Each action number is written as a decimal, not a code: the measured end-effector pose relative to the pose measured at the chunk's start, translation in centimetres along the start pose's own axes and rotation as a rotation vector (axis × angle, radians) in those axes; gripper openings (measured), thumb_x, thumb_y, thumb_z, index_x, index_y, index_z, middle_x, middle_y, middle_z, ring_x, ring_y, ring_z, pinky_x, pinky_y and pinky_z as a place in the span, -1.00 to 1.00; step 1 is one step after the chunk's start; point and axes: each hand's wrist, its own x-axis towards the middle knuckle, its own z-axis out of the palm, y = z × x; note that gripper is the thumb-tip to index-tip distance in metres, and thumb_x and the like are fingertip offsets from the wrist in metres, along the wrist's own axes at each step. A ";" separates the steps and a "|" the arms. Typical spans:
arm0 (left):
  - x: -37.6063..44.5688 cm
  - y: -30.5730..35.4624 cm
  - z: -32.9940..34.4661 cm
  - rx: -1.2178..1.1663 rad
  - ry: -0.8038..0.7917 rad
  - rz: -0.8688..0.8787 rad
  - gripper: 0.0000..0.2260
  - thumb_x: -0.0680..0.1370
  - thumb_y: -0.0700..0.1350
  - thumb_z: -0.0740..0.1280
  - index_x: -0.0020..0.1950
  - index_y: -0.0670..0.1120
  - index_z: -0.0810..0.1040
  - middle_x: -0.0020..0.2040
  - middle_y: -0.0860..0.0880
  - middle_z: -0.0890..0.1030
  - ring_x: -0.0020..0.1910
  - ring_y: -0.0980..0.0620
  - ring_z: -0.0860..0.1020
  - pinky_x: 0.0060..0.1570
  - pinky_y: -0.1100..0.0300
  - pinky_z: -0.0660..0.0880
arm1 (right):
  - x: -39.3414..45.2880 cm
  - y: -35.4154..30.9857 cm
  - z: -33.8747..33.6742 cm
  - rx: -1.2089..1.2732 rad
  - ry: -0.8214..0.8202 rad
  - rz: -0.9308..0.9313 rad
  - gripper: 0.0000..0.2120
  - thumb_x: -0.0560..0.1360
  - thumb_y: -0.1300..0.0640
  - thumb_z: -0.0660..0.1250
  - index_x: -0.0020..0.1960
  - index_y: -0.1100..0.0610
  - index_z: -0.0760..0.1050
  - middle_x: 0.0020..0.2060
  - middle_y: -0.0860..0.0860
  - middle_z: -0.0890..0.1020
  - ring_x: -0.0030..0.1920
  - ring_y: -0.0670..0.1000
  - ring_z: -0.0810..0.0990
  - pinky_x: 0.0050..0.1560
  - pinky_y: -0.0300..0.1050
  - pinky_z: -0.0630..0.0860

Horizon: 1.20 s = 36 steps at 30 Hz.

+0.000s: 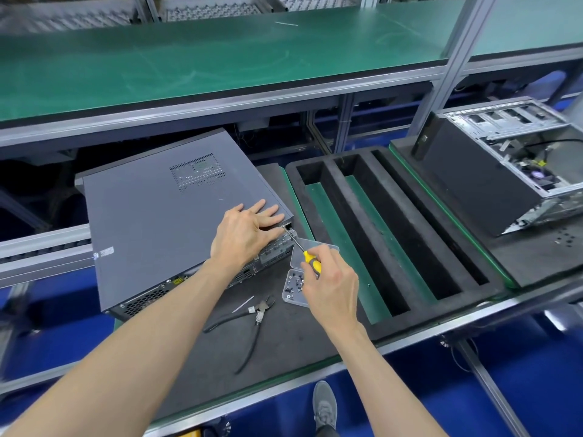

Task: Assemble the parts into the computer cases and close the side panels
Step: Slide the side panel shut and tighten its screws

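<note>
Grey computer case (157,222) lies on its side at the left of the dark work mat (284,335), side panel (138,209) on top w/ vent grid facing up, rear ports toward the person. Left hand (249,230) lies flat on the panel near the rear right corner, fingers straight and pressing down. Right hand (331,288) grips the yellow-black screwdriver (304,252), fingers curled round the handle; tip sits at the case's rear corner, just beside the left fingertips. Just beside the case, under the right hand: clear plastic box (295,290) w/ small screws, its lid (312,253) next to it. Cutting pliers (252,323) lie on the mat nearer the person. Right of that, black foam tray (394,228) w/ long slots. Far right, 2nd case (504,171), open, metal frame and cables showing.
</note>
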 end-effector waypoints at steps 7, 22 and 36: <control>0.0 -0.1 0.1 0.015 0.008 0.010 -0.68 0.55 0.16 0.40 0.29 0.13 0.63 0.36 0.18 0.53 0.51 0.21 0.28 0.54 0.09 0.12 | 0.1 0.1 0.0 -0.010 -0.015 -0.038 -0.92 0.51 0.26 0.45 -0.04 0.20 0.56 -0.21 0.06 0.60 -0.33 0.13 0.54 -0.41 0.04 0.50; -0.1 0.3 0.2 -0.017 0.013 -0.124 -0.73 0.54 0.17 0.41 0.23 0.25 0.64 0.35 0.24 0.54 0.53 0.15 0.29 0.54 0.11 0.18 | 1.1 -0.4 -0.1 0.031 -0.066 0.080 -0.83 0.50 0.22 0.44 -0.01 0.24 0.48 -0.24 0.10 0.59 -0.24 0.18 0.53 -0.27 -0.01 0.37; -0.1 0.6 -0.1 -0.029 -0.010 -0.128 -0.75 0.56 0.13 0.38 0.23 0.21 0.65 0.36 0.22 0.54 0.53 0.12 0.30 0.54 0.06 0.19 | 1.2 -0.6 0.1 -0.099 -0.155 0.087 -0.65 0.66 0.03 0.22 -0.25 0.15 0.33 -0.34 0.17 0.57 -0.37 0.22 0.43 -0.31 -0.04 0.25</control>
